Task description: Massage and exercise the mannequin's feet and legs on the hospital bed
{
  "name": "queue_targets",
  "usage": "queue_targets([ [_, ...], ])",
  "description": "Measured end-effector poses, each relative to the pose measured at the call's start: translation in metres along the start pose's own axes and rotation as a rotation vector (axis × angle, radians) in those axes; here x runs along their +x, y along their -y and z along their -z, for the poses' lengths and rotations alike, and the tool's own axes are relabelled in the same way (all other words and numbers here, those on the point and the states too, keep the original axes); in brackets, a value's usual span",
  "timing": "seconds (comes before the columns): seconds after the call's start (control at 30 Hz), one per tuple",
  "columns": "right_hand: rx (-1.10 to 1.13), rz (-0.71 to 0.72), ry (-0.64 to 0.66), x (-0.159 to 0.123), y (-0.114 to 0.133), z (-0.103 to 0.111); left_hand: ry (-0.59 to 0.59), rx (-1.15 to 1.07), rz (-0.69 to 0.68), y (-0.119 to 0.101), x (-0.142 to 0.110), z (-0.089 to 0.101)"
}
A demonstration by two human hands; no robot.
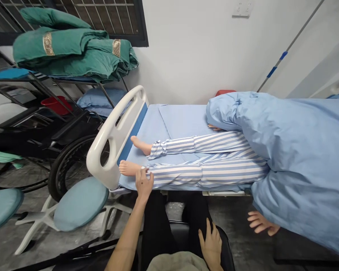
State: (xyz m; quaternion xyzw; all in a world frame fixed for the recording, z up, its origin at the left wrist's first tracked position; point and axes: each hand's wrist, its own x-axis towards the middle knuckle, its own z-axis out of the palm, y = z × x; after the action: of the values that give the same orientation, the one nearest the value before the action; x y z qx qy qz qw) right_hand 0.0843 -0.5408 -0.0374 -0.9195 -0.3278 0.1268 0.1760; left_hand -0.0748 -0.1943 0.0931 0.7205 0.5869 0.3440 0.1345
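The left hand (143,184) lies open, fingers on the striped trouser cuff (157,177) beside the dummy's foot (128,168); the right hand (211,244) rests open on the person's thigh (196,218)

From where I stand, no words, numbers or brand names can be read anywhere in the room. The nearest thing to a marking is the gold woven band (48,44) on the green folded quilt (73,49) at about eleven o'clock, but it shows only a key-like pattern. The white wall plate (242,8) at one o'clock shows nothing legible.
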Motion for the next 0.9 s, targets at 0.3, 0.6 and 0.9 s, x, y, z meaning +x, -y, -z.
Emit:
queue_targets([
  [0.3, 0.116, -0.021, -0.078, 0.004, 0.005, -0.004, 0.293, 0.086, -0.368, -0.030, 0.146, -0.068],
  [0.6, 0.088, -0.012, 0.039, 0.029, -0.001, -0.011, 0.235, 0.418, -0.417, 0.021, 0.151, -0.063],
  [0.9, 0.443, 0.529, -0.009, 0.126, 0.156, 0.061, 0.246, -0.073, -0.225, -0.018, 0.112, -0.059],
])
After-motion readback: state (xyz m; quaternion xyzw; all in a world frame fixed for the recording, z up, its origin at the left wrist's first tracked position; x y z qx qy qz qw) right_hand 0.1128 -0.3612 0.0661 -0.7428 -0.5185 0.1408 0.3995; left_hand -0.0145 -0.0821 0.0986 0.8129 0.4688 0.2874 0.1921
